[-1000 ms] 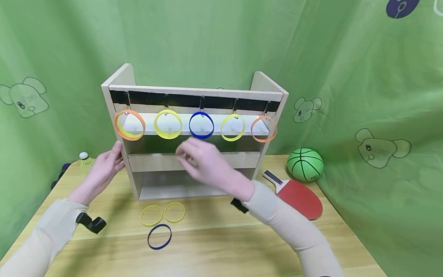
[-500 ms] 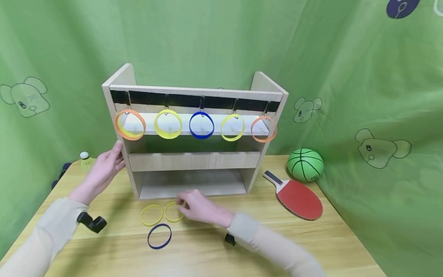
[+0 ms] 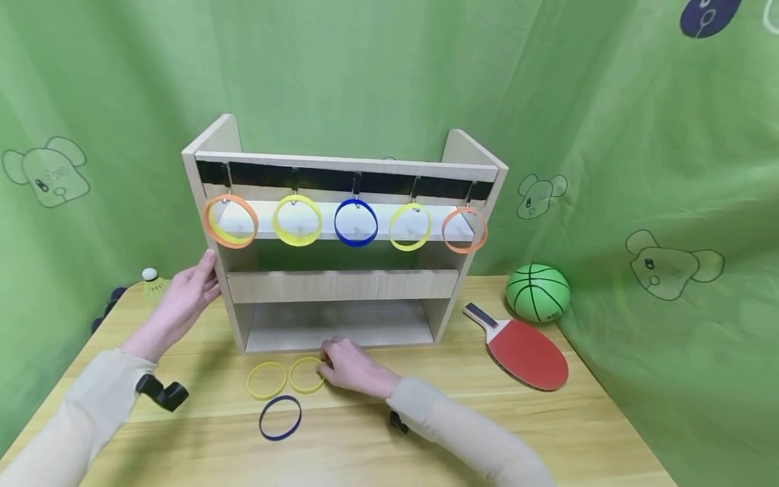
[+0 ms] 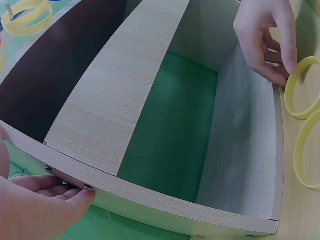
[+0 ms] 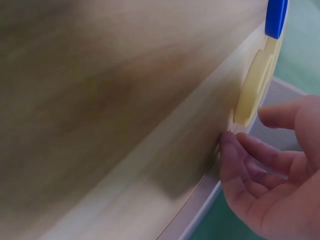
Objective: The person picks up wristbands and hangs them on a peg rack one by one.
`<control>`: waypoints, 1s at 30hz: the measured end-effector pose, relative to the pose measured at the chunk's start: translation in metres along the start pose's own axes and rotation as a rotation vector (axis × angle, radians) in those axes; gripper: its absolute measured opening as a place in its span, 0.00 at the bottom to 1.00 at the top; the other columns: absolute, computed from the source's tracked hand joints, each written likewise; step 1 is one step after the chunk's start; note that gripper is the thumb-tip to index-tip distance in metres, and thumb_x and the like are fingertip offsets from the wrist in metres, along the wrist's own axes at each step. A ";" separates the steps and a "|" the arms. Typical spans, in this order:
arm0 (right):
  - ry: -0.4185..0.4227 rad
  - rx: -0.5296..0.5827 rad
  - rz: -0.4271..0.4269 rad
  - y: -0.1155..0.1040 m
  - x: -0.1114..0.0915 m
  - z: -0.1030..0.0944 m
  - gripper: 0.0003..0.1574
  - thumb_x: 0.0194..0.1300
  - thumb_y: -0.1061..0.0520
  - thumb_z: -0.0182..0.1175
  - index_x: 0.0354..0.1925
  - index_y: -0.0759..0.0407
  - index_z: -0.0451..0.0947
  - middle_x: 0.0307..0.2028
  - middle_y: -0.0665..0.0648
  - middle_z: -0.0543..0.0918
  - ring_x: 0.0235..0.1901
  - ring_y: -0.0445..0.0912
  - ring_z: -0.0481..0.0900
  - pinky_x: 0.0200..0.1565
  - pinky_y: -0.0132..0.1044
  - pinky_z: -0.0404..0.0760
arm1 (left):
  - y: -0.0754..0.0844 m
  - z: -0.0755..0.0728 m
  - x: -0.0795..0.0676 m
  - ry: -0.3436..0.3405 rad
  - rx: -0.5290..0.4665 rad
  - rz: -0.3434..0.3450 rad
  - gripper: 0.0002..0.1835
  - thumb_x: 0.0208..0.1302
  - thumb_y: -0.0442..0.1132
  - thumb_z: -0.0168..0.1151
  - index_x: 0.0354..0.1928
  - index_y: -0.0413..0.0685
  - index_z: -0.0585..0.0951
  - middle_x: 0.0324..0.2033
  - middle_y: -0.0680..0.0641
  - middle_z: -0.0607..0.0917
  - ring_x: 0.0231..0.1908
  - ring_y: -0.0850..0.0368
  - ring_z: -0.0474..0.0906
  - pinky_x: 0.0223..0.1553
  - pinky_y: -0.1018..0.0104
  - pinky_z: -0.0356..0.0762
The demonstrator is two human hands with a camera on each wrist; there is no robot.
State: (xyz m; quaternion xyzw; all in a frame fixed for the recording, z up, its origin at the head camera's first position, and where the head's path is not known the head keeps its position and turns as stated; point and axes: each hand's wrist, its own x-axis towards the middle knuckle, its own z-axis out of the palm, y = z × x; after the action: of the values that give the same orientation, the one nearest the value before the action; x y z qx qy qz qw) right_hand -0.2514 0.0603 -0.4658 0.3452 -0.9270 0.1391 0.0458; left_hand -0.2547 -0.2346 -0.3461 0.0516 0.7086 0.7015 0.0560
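In the head view my left hand (image 3: 182,297) rests against the left side panel of a small wooden shelf (image 3: 341,285); the left wrist view has its fingertips on the panel's edge. My right hand (image 3: 353,367) is low in front of the shelf, at the right edge of a flat yellow ring (image 3: 293,382). In the right wrist view, thumb and bent fingers stand apart around the near end of this yellow ring (image 5: 248,97). To its left lies another yellow ring (image 3: 250,385), with a dark blue ring (image 3: 280,439) closer to me.
Along the shelf's black strip, hooks carry an orange-and-yellow ring (image 3: 209,233), a yellow ring (image 3: 297,240), a blue ring (image 3: 356,242) and others. To the right are a red table tennis bat (image 3: 528,355) and green ball (image 3: 538,293). A shuttlecock (image 3: 153,285) stands left.
My right hand has come down from below the hanging blue ring to the right-hand yellow ring on the table, then shifted slightly right. The left hand has stayed at the shelf's side.
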 end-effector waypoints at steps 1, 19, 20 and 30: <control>-0.006 -0.008 0.002 0.000 0.001 0.000 0.08 0.64 0.56 0.65 0.29 0.58 0.79 0.25 0.51 0.79 0.23 0.36 0.66 0.22 0.18 0.66 | 0.000 0.000 0.000 0.000 0.002 0.000 0.50 0.72 0.67 0.37 0.76 0.36 0.36 0.78 0.36 0.38 0.78 0.39 0.38 0.80 0.50 0.42; -0.044 0.007 -0.017 0.001 0.002 -0.001 0.03 0.64 0.65 0.62 0.34 0.59 0.82 0.28 0.53 0.86 0.23 0.35 0.75 0.24 0.13 0.73 | 0.001 0.000 0.000 -0.009 0.007 0.005 0.50 0.72 0.67 0.37 0.76 0.35 0.36 0.78 0.36 0.37 0.78 0.39 0.38 0.80 0.48 0.41; -0.043 0.015 -0.016 0.001 0.002 -0.002 0.04 0.64 0.65 0.61 0.35 0.59 0.82 0.29 0.53 0.86 0.23 0.35 0.76 0.24 0.13 0.72 | 0.001 0.000 0.000 -0.010 0.005 0.005 0.50 0.72 0.67 0.37 0.76 0.35 0.36 0.78 0.36 0.37 0.78 0.39 0.38 0.80 0.48 0.41; 0.004 0.059 -0.074 -0.007 -0.004 -0.032 0.04 0.65 0.65 0.62 0.37 0.60 0.83 0.32 0.55 0.88 0.27 0.36 0.80 0.27 0.12 0.74 | 0.001 0.001 -0.001 -0.010 -0.008 0.011 0.49 0.72 0.67 0.37 0.76 0.36 0.36 0.78 0.35 0.37 0.78 0.38 0.37 0.80 0.48 0.40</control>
State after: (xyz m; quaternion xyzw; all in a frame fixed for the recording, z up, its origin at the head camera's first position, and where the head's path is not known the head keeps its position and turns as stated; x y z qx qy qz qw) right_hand -0.2437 0.0670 -0.4338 0.3803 -0.9090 0.1654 0.0424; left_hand -0.2536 -0.2342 -0.3450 0.0588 0.7053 0.7042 0.0558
